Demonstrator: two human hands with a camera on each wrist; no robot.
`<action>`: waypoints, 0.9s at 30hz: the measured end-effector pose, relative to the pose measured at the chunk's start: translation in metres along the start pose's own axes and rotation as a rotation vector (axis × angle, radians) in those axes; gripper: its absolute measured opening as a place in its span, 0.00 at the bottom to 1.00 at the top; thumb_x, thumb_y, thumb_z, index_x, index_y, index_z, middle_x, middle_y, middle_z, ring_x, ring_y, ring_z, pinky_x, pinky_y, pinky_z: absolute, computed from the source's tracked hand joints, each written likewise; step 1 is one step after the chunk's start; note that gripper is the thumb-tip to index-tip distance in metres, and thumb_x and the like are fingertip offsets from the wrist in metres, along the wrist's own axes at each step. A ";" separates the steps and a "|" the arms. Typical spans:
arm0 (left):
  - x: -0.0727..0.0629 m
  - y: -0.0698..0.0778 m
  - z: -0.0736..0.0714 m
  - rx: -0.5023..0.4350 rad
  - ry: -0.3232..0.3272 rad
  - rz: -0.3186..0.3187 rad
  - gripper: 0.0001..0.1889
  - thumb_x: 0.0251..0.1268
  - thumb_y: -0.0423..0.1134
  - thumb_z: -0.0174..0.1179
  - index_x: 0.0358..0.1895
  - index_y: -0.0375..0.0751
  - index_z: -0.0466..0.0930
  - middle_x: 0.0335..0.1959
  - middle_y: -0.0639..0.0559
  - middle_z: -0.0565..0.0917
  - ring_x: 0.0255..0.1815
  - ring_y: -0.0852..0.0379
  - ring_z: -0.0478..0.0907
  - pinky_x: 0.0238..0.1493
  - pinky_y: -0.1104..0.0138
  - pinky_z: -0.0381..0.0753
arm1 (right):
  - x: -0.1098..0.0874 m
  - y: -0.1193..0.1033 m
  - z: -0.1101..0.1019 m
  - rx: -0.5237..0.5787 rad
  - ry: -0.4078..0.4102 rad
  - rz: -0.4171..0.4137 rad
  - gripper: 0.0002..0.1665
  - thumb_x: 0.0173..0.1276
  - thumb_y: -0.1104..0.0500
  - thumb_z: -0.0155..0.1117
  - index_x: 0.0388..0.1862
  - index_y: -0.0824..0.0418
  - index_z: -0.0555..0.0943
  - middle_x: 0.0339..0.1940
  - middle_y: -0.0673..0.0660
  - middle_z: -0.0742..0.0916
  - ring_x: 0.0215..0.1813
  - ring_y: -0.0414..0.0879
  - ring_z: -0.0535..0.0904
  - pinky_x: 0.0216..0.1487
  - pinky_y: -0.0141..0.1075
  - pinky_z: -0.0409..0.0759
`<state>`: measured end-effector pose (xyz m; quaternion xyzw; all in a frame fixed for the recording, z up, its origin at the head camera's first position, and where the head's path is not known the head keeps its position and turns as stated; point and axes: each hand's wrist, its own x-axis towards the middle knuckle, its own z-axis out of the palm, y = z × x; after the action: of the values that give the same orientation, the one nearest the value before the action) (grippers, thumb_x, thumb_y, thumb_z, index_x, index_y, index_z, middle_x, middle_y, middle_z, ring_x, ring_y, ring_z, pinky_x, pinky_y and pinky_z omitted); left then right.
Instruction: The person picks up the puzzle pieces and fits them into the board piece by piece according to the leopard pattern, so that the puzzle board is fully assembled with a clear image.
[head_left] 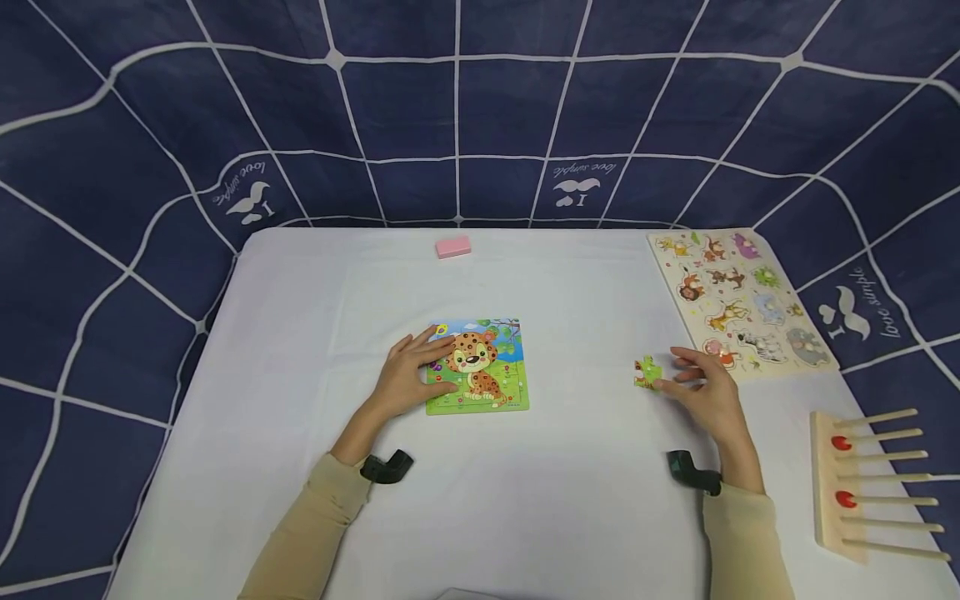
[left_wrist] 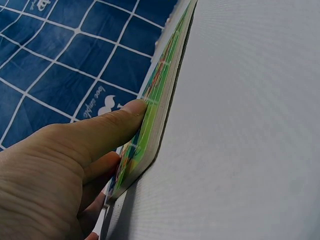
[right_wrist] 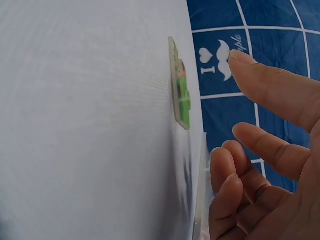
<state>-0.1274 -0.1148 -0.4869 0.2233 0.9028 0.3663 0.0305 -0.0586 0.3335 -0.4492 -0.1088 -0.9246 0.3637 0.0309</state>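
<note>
My left hand (head_left: 405, 375) rests on the left part of a square leopard jigsaw puzzle (head_left: 483, 358), its fingers and thumb spread over the picture. In the left wrist view the thumb (left_wrist: 117, 122) lies on the puzzle's green lower border (left_wrist: 150, 127). To the right on the white cloth lies a small green jigsaw piece (head_left: 648, 372) with orange markings; whether it is one piece or more cannot be made out. Beside it hovers my right hand (head_left: 708, 398), fingers loosely bent and holding nothing. The right wrist view shows a gap between the fingers and the piece (right_wrist: 183, 97).
At the far right lies an animal peg board (head_left: 686, 321). Nearer, a wooden rack (head_left: 825, 492) has several dowels, two with red beads. A pink block (head_left: 453, 247) sits near the table's (head_left: 337, 283) back edge. Blue checked cloth (head_left: 510, 108) hangs around the table.
</note>
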 end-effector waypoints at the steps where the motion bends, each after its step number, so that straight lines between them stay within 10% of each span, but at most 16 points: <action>1: 0.000 0.000 0.000 -0.001 0.000 -0.001 0.36 0.48 0.49 0.75 0.63 0.41 0.77 0.67 0.51 0.75 0.78 0.47 0.57 0.77 0.47 0.46 | 0.000 0.000 0.001 -0.003 -0.006 0.001 0.37 0.55 0.62 0.76 0.64 0.65 0.75 0.54 0.66 0.81 0.40 0.36 0.72 0.36 0.23 0.69; 27: -0.001 -0.001 0.001 0.010 0.034 0.035 0.36 0.47 0.50 0.76 0.62 0.40 0.78 0.66 0.49 0.77 0.77 0.48 0.58 0.76 0.46 0.48 | 0.003 0.013 0.018 -0.103 -0.012 -0.058 0.30 0.53 0.64 0.76 0.56 0.68 0.79 0.43 0.63 0.78 0.40 0.48 0.70 0.35 0.28 0.65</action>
<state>-0.1265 -0.1153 -0.4886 0.2329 0.9011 0.3658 0.0079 -0.0621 0.3314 -0.4708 -0.0814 -0.9450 0.3154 0.0302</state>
